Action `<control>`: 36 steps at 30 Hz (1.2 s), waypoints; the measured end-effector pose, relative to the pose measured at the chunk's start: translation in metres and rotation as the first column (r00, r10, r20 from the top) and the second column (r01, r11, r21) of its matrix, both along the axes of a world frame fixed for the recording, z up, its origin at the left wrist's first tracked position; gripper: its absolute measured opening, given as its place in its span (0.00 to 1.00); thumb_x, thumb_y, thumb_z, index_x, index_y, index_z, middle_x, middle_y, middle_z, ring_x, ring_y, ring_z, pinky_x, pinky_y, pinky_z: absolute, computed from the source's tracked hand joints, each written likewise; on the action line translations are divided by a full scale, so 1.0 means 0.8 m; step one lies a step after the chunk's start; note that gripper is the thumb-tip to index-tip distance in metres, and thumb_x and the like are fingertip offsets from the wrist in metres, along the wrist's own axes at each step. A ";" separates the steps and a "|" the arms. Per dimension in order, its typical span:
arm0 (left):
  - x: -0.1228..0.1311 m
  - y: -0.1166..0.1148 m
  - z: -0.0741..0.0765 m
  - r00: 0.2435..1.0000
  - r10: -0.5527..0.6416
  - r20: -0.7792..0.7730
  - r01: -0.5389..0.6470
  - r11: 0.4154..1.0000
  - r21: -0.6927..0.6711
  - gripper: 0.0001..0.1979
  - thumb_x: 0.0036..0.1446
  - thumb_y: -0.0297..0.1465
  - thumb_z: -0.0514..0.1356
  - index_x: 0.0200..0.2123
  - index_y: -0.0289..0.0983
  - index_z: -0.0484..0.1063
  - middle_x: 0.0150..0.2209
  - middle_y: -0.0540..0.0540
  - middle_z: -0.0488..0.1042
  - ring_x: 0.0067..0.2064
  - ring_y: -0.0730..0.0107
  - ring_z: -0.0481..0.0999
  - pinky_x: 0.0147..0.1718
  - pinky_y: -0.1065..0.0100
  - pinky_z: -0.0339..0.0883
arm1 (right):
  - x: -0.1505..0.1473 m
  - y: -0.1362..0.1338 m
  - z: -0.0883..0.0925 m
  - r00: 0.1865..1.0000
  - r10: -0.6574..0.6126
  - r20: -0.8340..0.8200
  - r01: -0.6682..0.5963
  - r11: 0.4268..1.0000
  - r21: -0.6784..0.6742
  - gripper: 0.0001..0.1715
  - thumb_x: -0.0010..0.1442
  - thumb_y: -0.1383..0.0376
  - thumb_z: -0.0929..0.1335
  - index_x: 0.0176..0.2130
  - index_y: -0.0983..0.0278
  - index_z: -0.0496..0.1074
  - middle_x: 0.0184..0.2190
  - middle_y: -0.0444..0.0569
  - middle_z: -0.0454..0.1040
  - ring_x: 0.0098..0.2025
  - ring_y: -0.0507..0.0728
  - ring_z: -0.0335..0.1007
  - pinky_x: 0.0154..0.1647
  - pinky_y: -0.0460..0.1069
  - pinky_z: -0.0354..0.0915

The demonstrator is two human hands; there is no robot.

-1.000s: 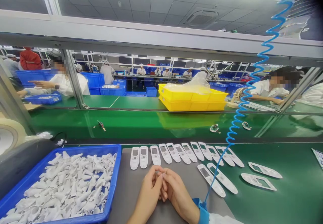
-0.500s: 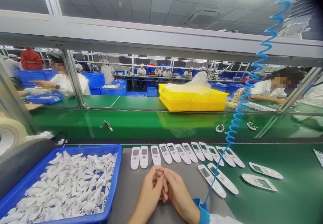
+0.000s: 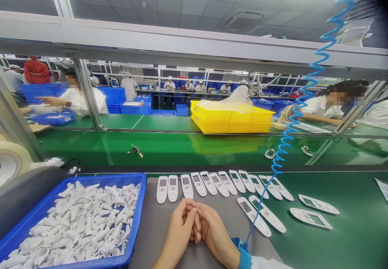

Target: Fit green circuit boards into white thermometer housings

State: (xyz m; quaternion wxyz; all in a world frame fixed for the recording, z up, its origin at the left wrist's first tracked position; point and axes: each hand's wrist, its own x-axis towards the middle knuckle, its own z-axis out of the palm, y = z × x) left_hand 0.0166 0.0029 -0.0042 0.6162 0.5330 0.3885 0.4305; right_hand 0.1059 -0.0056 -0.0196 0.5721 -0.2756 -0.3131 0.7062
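Note:
Both hands meet over the grey mat [image 3: 151,232], their fingertips pressed together. My left hand [image 3: 181,224] has its fingers curled in, thumb against the index finger. My right hand [image 3: 214,230], a blue wrist strap [image 3: 242,253] on its wrist, is closed against the left one. Whatever lies between the fingertips, if anything, is hidden. Just beyond the hands runs a row of white handset-like shells with dark windows, one of them a shell [image 3: 187,186] right above my fingers. To the right lie two longer white shells, the nearer shell [image 3: 254,217] by the blue cord.
A blue tray [image 3: 138,216] full of white plastic pieces stands at left. Two white frames [image 3: 318,204] lie on the green table. A coiled blue cord [image 3: 285,143] hangs at right. Small parts ride the green belt [image 3: 169,149]; yellow bins [image 3: 233,125] stand behind. Co-workers sit beyond.
The small parts on the green belt have moved to the right. My right thumb has shifted slightly over the joined fingertips; otherwise both hands stay in place.

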 end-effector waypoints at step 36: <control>-0.002 0.004 -0.002 0.980 0.194 0.034 -0.186 0.968 -0.170 0.26 0.40 0.55 0.50 0.16 0.35 0.58 0.09 0.55 0.60 0.10 0.81 0.59 0.10 0.78 0.49 | 0.005 -0.006 0.001 0.845 -0.187 0.502 0.102 0.976 0.193 0.15 0.54 0.53 0.62 0.32 0.63 0.59 0.14 0.36 0.59 0.16 0.50 0.60 0.20 0.45 0.59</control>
